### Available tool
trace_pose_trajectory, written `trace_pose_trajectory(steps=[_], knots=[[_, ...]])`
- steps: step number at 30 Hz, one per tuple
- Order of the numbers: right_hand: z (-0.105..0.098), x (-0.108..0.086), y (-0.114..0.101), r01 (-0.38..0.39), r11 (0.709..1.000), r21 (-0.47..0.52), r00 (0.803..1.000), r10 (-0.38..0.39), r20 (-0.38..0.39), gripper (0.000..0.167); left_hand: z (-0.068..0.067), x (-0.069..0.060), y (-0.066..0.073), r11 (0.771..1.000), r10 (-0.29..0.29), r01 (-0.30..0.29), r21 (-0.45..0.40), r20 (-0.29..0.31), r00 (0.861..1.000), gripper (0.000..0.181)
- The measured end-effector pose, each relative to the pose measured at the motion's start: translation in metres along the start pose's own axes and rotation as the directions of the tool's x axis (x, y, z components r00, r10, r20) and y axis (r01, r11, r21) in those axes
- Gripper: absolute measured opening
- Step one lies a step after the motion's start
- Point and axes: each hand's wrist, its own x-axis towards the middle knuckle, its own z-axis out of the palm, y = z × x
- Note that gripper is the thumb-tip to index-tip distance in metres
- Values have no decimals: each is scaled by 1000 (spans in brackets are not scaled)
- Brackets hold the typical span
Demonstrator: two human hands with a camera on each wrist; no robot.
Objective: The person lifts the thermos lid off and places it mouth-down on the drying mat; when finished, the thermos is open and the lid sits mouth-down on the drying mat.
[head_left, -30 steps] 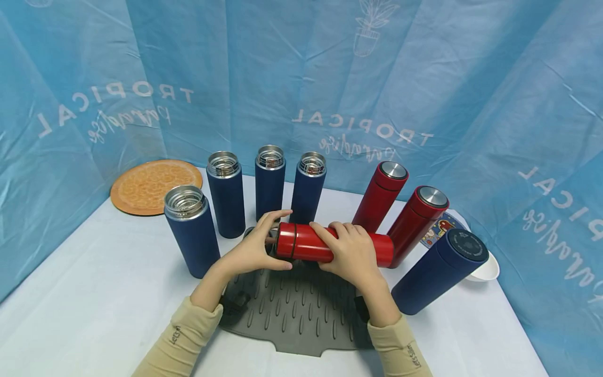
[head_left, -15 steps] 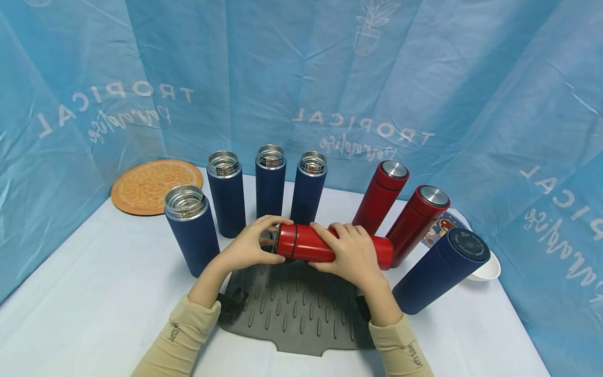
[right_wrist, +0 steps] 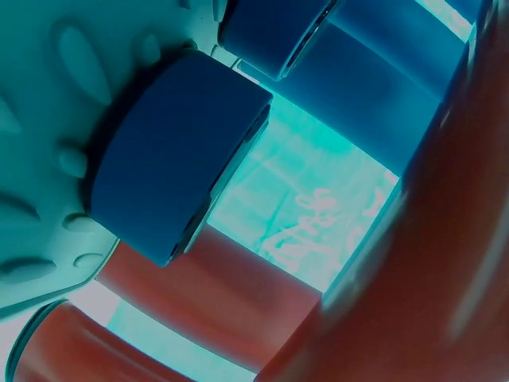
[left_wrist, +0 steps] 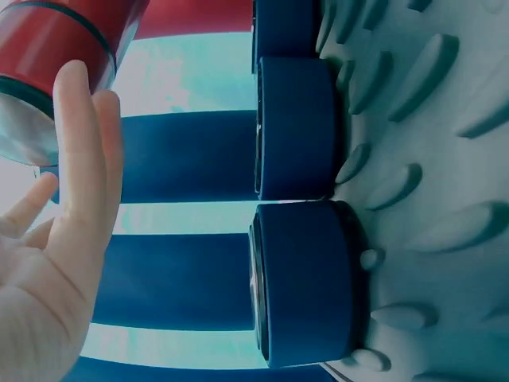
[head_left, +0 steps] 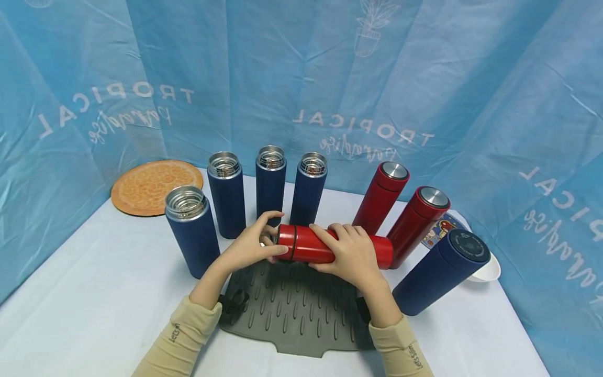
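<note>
A red bottle with a dark ring near its left end lies across above the grey mat. From above, my right hand grips its body. At the ringed end, my left hand pinches the cap, thumb in front; the index finger stands raised. In the left wrist view, fingers of the left hand touch the red cap by its silver end. Blue lids stand on the mat beneath. The right wrist view shows the bottle close up and a blue lid, but no hand.
Several open blue bottles stand left and behind. At right are two red bottles and a capped blue bottle, with a white bowl and patterned disc behind. An orange round mat lies back left.
My left hand's thumb has moved up onto the front of the cap, and its fingers have shifted around the end. My right hand keeps its grip; the bottle has barely moved.
</note>
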Motion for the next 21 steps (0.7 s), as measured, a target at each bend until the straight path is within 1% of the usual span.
trace_pose_trajectory(steps=[4,6,7,9,11,13,15,16,18,21], knots=[[0,0,0,2,1000,1,1000,-1,-7,77,3,0,1,999,-42,42,2,-11,999,63],[-1,-1,0,2,1000,1,1000,-2,-8,78,3,0,2,999,-46,46,7,-14,999,59],[-1,0,0,2,1000,-1,1000,-2,-7,78,3,-1,2,999,-38,38,18,-16,999,60],[-1,0,1,-3,1000,-10,1000,3,-2,78,3,-1,2,1000,-4,4,22,-10,1000,65],[-2,0,2,-12,1000,-22,1000,13,5,77,3,-2,2,998,58,-58,6,8,998,74],[-2,-1,3,-24,999,-34,1000,25,13,77,3,-2,0,992,128,-128,-12,27,991,82],[-2,-2,5,-32,999,-40,999,33,18,76,2,-1,-1,982,186,-185,-23,46,981,82],[-2,-2,5,-33,999,-41,999,34,17,76,2,-1,-1,979,204,-203,-27,49,978,78],[-2,-2,5,-32,999,-38,999,33,16,76,2,0,-2,975,223,-222,-16,43,974,71],[-1,-2,6,-27,999,-30,1000,28,11,76,1,0,-2,974,225,-225,-7,27,974,64]])
